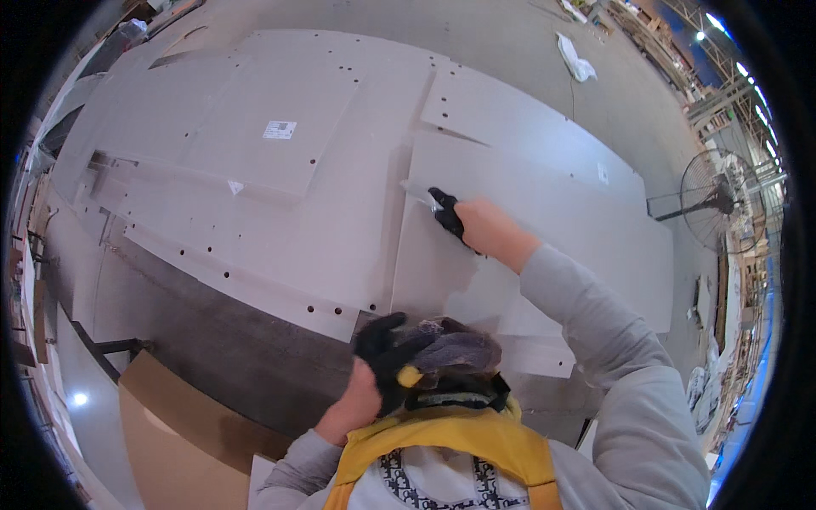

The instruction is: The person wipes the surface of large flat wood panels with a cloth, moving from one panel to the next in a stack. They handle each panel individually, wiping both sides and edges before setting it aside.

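My right hand (454, 215), in a black fingerless glove, grips a slim translucent object (419, 193). Its tip lies over the left edge of a smooth light-grey panel (542, 191). Close to my chest, my left hand (386, 347), gloved the same way, is beside a bunched grey cloth (456, 347) at the front of my yellow apron (446, 424). A small yellow round piece (409, 376) shows by its fingers; whether the hand grips anything is unclear. Left of the right hand lies another panel (306, 242) with drilled holes along its near edge.
More drilled panels overlap at the back, one bearing a printed label (279, 130). A brown board (185, 421) stands at the near left. To the right is a pedestal fan (720, 194). White plastic film (575, 58) lies on the concrete floor (510, 32) beyond.
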{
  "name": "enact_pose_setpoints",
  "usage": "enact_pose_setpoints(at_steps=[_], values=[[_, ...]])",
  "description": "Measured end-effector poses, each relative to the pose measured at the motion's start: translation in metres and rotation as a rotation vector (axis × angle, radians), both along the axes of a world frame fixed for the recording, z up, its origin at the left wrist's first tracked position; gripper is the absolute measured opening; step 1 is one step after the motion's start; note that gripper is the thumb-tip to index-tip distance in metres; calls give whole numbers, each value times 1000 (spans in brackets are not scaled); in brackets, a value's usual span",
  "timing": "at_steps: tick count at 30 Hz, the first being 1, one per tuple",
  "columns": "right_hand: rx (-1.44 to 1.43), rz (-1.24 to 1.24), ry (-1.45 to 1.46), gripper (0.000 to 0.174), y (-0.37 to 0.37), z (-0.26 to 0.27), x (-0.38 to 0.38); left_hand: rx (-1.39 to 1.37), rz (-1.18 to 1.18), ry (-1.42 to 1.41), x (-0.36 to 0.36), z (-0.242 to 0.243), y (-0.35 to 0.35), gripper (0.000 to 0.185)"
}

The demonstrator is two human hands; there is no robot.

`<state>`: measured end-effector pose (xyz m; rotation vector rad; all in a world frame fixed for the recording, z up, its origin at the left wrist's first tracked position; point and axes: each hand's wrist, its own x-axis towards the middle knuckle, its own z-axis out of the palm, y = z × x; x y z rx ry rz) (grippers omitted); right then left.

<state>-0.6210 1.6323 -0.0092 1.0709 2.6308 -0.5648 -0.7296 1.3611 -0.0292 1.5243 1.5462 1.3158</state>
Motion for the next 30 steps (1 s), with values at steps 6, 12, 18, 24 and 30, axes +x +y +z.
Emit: enact_pose_setpoints(at_steps=[6, 12, 18, 24, 30], values=[[-177, 345, 58, 11, -115, -4, 63, -231, 291, -620, -41, 77, -48, 41], [-364, 437, 157, 13, -164, 4, 163, -92, 238, 120, -57, 121, -26, 41], [-222, -633, 527, 31, -188, -25, 367, 18, 369, -381, -6, 34, 123, 48], [54, -1631, 1084, 16, -222, -61, 582, -424, 32, 1274, 223, -41, 252, 44], [279, -1544, 833, 24, -157, -79, 703, -96, -374, 1124, 541, -39, 346, 11]])
